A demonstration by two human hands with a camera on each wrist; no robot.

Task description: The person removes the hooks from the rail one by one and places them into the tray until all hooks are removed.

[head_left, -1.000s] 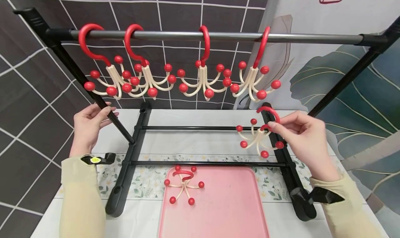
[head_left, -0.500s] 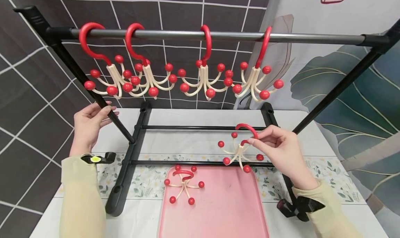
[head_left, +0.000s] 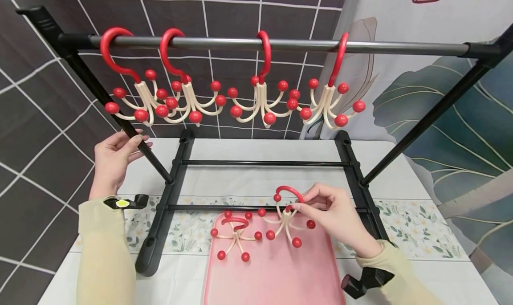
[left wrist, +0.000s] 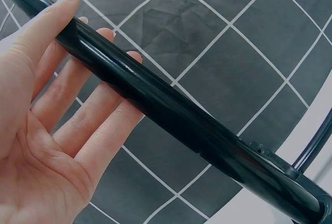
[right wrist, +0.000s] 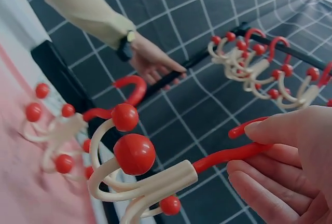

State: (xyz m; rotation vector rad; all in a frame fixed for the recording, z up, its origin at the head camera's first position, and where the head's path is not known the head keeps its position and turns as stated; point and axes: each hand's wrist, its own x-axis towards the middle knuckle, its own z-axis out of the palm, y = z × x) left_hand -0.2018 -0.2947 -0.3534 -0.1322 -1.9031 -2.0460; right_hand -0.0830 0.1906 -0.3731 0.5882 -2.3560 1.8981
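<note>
My right hand [head_left: 334, 213] pinches the red hook of a multi-arm hanger [head_left: 286, 219], whose cream arms end in red balls, over the top right of a pink tray [head_left: 276, 278]. Another such hanger [head_left: 235, 237] lies on the tray's upper left. With thumb and fingers around it, my left hand [head_left: 116, 162] holds the black side post [left wrist: 155, 97] of a rack. In the right wrist view the held hanger [right wrist: 155, 182] is close up, its hook between thumb and fingers.
Several matching hangers [head_left: 260, 98] hang from the rack's top bar [head_left: 296, 46]. Lower crossbars [head_left: 260, 163] and black feet [head_left: 150, 251] stand on a white table [head_left: 172, 287]. A dark gridded cloth [head_left: 36, 162] covers the back and left.
My right hand has carried its hanger left and toward the front, from beside the rack's right foot to over the pink tray. The left hand keeps its place on the post.
</note>
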